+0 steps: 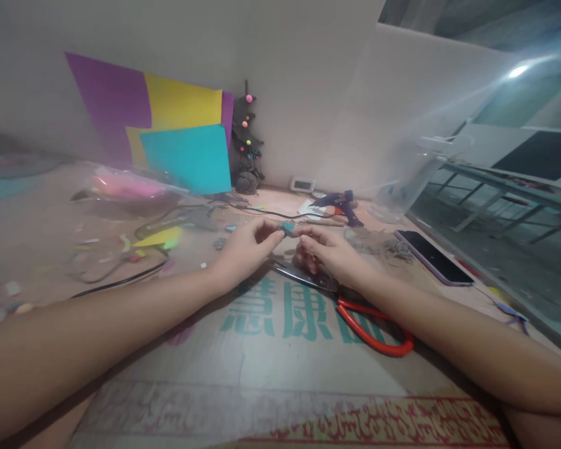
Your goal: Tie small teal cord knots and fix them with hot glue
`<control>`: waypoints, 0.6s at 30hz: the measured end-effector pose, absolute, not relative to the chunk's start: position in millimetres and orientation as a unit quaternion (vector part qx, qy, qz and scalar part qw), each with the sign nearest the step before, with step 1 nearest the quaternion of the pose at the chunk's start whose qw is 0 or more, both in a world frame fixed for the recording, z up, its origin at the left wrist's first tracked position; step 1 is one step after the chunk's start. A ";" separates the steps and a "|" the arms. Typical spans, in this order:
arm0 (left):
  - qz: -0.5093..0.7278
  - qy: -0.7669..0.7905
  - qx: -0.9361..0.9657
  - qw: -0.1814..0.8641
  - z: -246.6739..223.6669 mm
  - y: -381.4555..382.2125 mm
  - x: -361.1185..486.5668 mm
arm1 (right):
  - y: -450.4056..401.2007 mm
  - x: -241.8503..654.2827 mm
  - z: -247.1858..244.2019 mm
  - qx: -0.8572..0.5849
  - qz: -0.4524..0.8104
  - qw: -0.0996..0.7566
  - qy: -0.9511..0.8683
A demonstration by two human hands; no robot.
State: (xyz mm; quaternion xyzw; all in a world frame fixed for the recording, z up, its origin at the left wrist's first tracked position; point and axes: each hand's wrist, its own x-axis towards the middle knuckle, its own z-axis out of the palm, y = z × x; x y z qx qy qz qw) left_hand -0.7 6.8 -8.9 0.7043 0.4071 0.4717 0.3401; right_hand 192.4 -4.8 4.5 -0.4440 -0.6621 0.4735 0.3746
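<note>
Between both hands [292, 246] sits a small teal piece [287, 229].

phone [434, 259] flat, screen up | blue glue gun [337, 200] | teal sheet [187, 159] before yellow sheet [184, 101]

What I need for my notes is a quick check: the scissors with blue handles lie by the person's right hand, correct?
The color is wrong: the head view shows red handles on the scissors, which do lie by the right hand.
</note>
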 end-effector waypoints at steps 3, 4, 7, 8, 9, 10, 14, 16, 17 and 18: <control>0.470 0.410 0.700 0.349 -8.4 6.0 -0.8 | -7.1 191.3 8.2 -0.462 0.450 0.374 -0.666; 0.471 0.407 0.699 0.353 -8.3 5.8 -0.8 | -7.8 190.9 8.9 -0.472 0.435 0.368 -0.673; 0.471 0.403 0.698 0.359 -7.8 5.4 -0.8 | -8.8 191.4 7.5 -0.465 0.346 0.375 -0.724; 0.472 0.403 0.698 0.357 -7.6 5.3 -0.8 | -8.5 192.4 6.0 -0.452 0.288 0.384 -0.752; 0.473 0.404 0.699 0.354 -7.5 5.3 -0.7 | -7.9 193.8 4.5 -0.437 0.220 0.395 -0.778; 0.473 0.405 0.700 0.350 -7.5 5.4 -0.7 | -7.1 195.6 3.0 -0.421 0.148 0.402 -0.799; 0.474 0.407 0.700 0.345 -8.4 6.4 -0.8 | -2.7 202.8 1.1 -0.372 -0.039 0.412 -0.831; 0.473 0.406 0.701 0.348 -8.9 6.9 -0.9 | -1.1 205.0 2.5 -0.361 -0.063 0.408 -0.836; 0.471 0.406 0.701 0.350 -9.0 7.1 -1.0 | -0.5 205.7 3.4 -0.358 -0.069 0.406 -0.838; 0.468 0.407 0.701 0.352 -9.0 7.1 -1.1 | -0.1 206.1 4.1 -0.357 -0.076 0.403 -0.840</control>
